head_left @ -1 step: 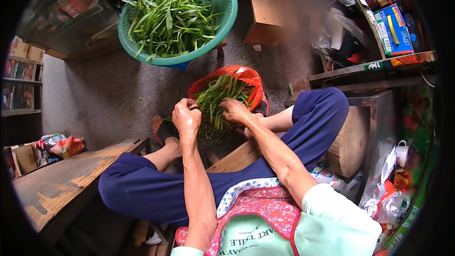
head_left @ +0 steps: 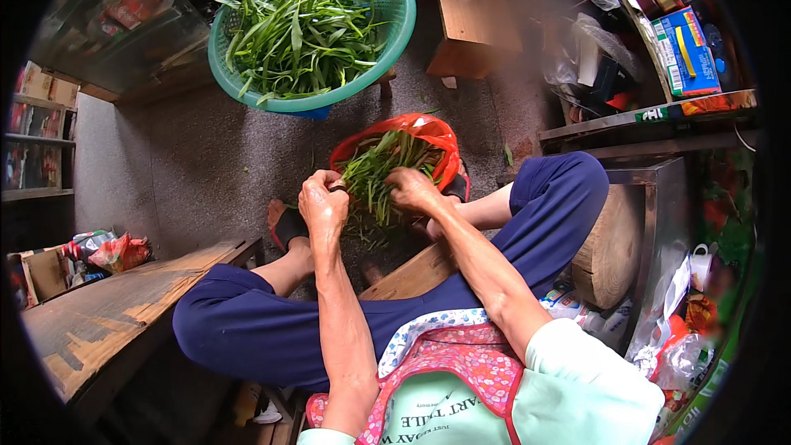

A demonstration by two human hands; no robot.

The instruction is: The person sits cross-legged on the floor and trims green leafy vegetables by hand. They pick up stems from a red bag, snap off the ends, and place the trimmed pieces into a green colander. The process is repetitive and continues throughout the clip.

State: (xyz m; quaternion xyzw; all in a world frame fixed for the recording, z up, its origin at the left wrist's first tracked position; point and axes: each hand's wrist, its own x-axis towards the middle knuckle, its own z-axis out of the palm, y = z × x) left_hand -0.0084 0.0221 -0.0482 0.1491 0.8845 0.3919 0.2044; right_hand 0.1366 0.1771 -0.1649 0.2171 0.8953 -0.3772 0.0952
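Observation:
A red plastic bag (head_left: 447,142) lies open on the floor between my feet, filled with long, thin leafy greens (head_left: 381,166). My right hand (head_left: 412,190) reaches into the bag's near right side, its fingers curled around some of the greens. At the bag's near left edge is my left hand (head_left: 323,204), raised and closed. A small dark item (head_left: 338,188) shows at its fingers; its kind cannot be made out. Further off, a green plastic colander (head_left: 399,8) holds a heap of broad-bladed leafy greens (head_left: 305,37).
A low wooden stool (head_left: 470,8) stands beyond the bag, right of the colander. On the left is a worn wooden bench (head_left: 140,305). A shelf (head_left: 651,118) with a blue box (head_left: 686,53) stands at the right, near a log round (head_left: 608,247). Scraps of greens lie on the floor.
The whole view has shifted very slightly to the right. Both hands stay at the bag in nearly the same pose.

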